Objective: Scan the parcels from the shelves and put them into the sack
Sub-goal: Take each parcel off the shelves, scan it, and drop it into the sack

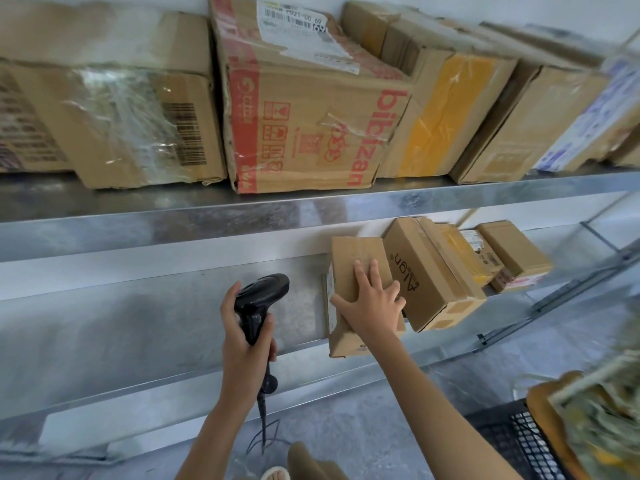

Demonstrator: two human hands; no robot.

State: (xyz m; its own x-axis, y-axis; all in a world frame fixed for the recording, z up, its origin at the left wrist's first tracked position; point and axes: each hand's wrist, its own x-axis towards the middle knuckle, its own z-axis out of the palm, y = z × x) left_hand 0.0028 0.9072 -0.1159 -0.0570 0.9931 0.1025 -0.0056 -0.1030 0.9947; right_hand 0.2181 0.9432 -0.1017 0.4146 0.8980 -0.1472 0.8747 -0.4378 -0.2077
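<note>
Reaching for the next parcel, my right hand (372, 303) lies spread on top of a small brown box (353, 292) at the front edge of the lower shelf (173, 317), fingers straight and pressing rather than curled around it, so I have not lifted it yet. My left hand (242, 336) grips the black scanner (258, 304) by its handle, its head pointing toward the shelf just beside the box's left side, and its cord hangs down toward the floor.

I judge the work to be early or midway: this box is not yet scanned as far as I can tell, and nothing is on its way to the sack. What may be the sack (595, 420) shows blurred at the lower right corner, over a black mesh crate (519, 441); I cannot tell what it holds.

On the lower shelf I count about five parcels: the one under my hand, the "Align" box (433, 275) touching it on the right, and roughly three more packed behind toward the far right end. The upper shelf (173, 206) carries about six cartons in a row, among them the red-printed "bibizan" box (304, 109), all untouched. One scanner, two hands.
</note>
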